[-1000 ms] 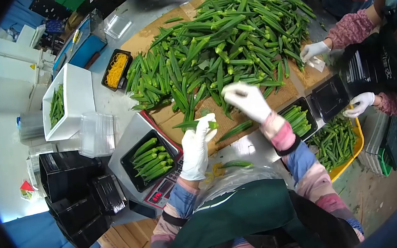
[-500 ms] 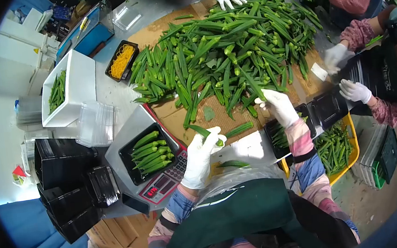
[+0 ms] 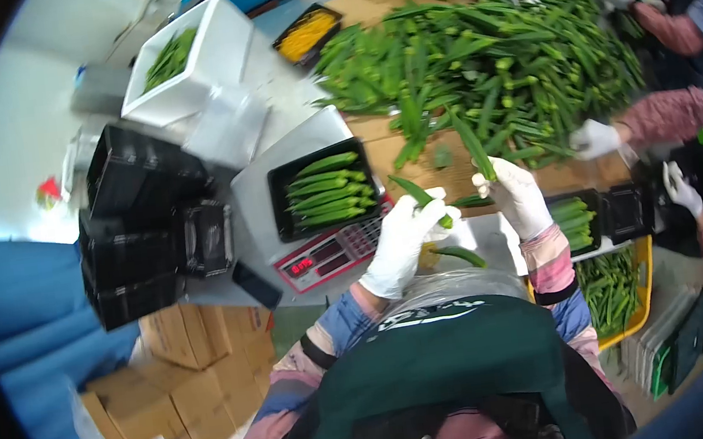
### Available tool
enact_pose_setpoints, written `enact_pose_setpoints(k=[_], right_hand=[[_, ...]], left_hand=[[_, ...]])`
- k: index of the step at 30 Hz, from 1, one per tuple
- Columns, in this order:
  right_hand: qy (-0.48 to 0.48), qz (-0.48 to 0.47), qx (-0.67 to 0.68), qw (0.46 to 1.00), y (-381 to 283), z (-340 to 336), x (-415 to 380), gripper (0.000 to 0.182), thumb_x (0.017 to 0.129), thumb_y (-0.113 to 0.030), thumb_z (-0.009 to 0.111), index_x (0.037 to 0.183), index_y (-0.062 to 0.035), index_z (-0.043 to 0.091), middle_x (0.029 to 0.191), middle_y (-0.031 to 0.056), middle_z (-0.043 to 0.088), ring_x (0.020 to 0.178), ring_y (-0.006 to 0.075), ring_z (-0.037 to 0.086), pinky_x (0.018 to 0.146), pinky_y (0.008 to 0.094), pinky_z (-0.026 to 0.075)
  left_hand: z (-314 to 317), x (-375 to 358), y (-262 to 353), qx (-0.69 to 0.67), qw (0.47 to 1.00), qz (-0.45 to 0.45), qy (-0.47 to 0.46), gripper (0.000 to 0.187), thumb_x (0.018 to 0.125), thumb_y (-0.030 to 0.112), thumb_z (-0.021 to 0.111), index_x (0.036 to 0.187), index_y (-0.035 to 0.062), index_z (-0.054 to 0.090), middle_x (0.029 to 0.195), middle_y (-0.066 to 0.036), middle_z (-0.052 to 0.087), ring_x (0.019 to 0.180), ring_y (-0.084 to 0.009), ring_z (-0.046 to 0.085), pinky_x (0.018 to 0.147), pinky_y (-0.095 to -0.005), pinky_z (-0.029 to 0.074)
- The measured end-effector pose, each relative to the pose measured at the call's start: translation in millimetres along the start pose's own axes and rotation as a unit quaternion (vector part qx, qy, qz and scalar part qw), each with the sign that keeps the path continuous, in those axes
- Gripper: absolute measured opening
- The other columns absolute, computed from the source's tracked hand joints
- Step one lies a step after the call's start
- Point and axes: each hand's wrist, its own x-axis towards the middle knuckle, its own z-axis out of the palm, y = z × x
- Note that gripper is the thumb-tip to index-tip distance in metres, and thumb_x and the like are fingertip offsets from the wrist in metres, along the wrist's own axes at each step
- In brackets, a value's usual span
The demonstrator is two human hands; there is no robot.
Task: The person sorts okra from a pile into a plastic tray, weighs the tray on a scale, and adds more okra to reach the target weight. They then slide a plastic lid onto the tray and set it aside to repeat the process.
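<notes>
My left hand (image 3: 405,244), in a white glove, is closed round a green okra pod (image 3: 410,188) whose two ends stick out of the fingers. My right hand (image 3: 516,199), also gloved, pinches a second okra pod (image 3: 472,147) near its stem end, its tip pointing away from me. Beyond both hands spreads a big heap of okra (image 3: 473,67) on cardboard. To the left, a black tray (image 3: 280,206) with a row of okra pods sits on a digital scale (image 3: 322,262) with lit red digits. One loose pod (image 3: 460,256) lies close to my apron.
Stacked black trays (image 3: 139,179) and a phone (image 3: 257,284) are at the left. A white box (image 3: 216,57) of okra and a black tray of yellow bands (image 3: 309,33) stand behind. At right are a yellow crate (image 3: 648,272) and co-workers' gloved hands (image 3: 594,140).
My view has swung left, so the table contents appear further right. Both hands still hold their okra pods and have come a little closer together.
</notes>
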Motion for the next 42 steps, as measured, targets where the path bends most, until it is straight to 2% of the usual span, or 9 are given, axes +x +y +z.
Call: enact_pose_setpoints(k=[5, 6, 11, 14, 17, 21, 28, 38, 42], right_hand=[[-0.115, -0.046, -0.264, 0.957, 3, 85, 35, 0.032, 0.099, -0.020, 0.061, 0.121, 0.0030, 0.067, 0.109, 0.0074, 0.072, 0.099, 0.0119, 0.066, 0.089, 0.0277, 0.050], [-0.121, -0.086, -0.270, 0.951, 21, 99, 47, 0.031, 0.097, -0.020, 0.064, 0.122, -0.0019, 0.068, 0.103, 0.0058, 0.073, 0.093, 0.0137, 0.066, 0.085, 0.0278, 0.050], [-0.121, -0.335, -0.518, 0.778, 67, 146, 91, 0.020, 0.086, -0.017, 0.069, 0.103, -0.0098, 0.074, 0.099, 0.0105, 0.071, 0.097, 0.0308, 0.062, 0.089, 0.0415, 0.048], [-0.076, -0.362, -0.514, 0.774, 72, 134, 92, 0.019, 0.087, -0.016, 0.068, 0.102, -0.0089, 0.074, 0.101, 0.0104, 0.071, 0.098, 0.0307, 0.062, 0.089, 0.0404, 0.048], [-0.040, -0.296, -0.496, 0.815, 66, 100, 77, 0.016, 0.090, -0.013, 0.065, 0.102, -0.0071, 0.074, 0.102, 0.0108, 0.072, 0.099, 0.0309, 0.064, 0.091, 0.0387, 0.049], [0.008, -0.131, -0.435, 0.891, 67, 54, 51, 0.019, 0.095, -0.013, 0.063, 0.107, -0.0033, 0.074, 0.105, 0.0111, 0.074, 0.098, 0.0193, 0.067, 0.090, 0.0308, 0.050], [0.042, -0.028, -0.409, 0.911, 85, 40, 13, 0.022, 0.098, -0.014, 0.063, 0.111, 0.0018, 0.072, 0.105, 0.0096, 0.074, 0.099, 0.0135, 0.065, 0.092, 0.0275, 0.049], [0.015, -0.164, -0.454, 0.876, 76, 115, 16, 0.016, 0.094, -0.012, 0.064, 0.105, -0.0060, 0.074, 0.103, 0.0101, 0.072, 0.093, 0.0209, 0.067, 0.084, 0.0322, 0.052], [0.054, -0.180, -0.484, 0.855, 96, 111, 22, 0.016, 0.093, -0.011, 0.066, 0.106, -0.0053, 0.074, 0.101, 0.0097, 0.072, 0.090, 0.0190, 0.067, 0.081, 0.0297, 0.052]], left_hand=[[-35, -23, 34, -0.048, 0.986, 0.039, 0.156, 0.029, 0.099, 0.023, 0.064, 0.116, 0.0004, 0.059, 0.103, -0.011, 0.070, 0.092, -0.0151, 0.068, 0.078, -0.0289, 0.057], [-49, -25, 34, -0.045, 0.981, 0.077, 0.174, 0.029, 0.099, 0.026, 0.064, 0.115, 0.0023, 0.056, 0.108, -0.013, 0.065, 0.093, -0.0217, 0.067, 0.084, -0.0345, 0.055], [-109, -47, 42, -0.217, 0.971, 0.046, 0.091, 0.029, 0.099, 0.018, 0.063, 0.121, 0.0006, 0.056, 0.129, -0.019, 0.058, 0.122, -0.0354, 0.058, 0.102, -0.0453, 0.051], [-120, -78, 55, -0.235, 0.965, 0.073, 0.089, 0.035, 0.099, 0.016, 0.061, 0.129, -0.0015, 0.054, 0.137, -0.023, 0.054, 0.127, -0.0371, 0.055, 0.105, -0.0456, 0.049], [-138, -103, 61, -0.223, 0.957, 0.115, 0.147, 0.037, 0.100, 0.015, 0.058, 0.132, -0.0017, 0.053, 0.135, -0.024, 0.057, 0.121, -0.0354, 0.060, 0.101, -0.0444, 0.052], [-182, -129, 68, -0.125, 0.938, 0.204, 0.251, 0.043, 0.100, 0.022, 0.059, 0.137, 0.0017, 0.051, 0.134, -0.020, 0.059, 0.118, -0.0308, 0.062, 0.099, -0.0422, 0.052], [-226, -146, 100, -0.038, 0.881, 0.307, 0.358, 0.045, 0.101, 0.028, 0.060, 0.138, 0.0036, 0.052, 0.136, -0.019, 0.057, 0.122, -0.0312, 0.059, 0.102, -0.0418, 0.048], [-243, -114, 118, -0.019, 0.910, 0.304, 0.280, 0.045, 0.102, 0.022, 0.059, 0.141, 0.0014, 0.048, 0.134, -0.015, 0.060, 0.120, -0.0256, 0.061, 0.099, -0.0360, 0.050], [-205, -73, 114, 0.291, 0.873, 0.308, 0.243, 0.045, 0.102, 0.017, 0.058, 0.142, -0.0013, 0.048, 0.137, -0.015, 0.058, 0.126, -0.0214, 0.056, 0.106, -0.0351, 0.046]])
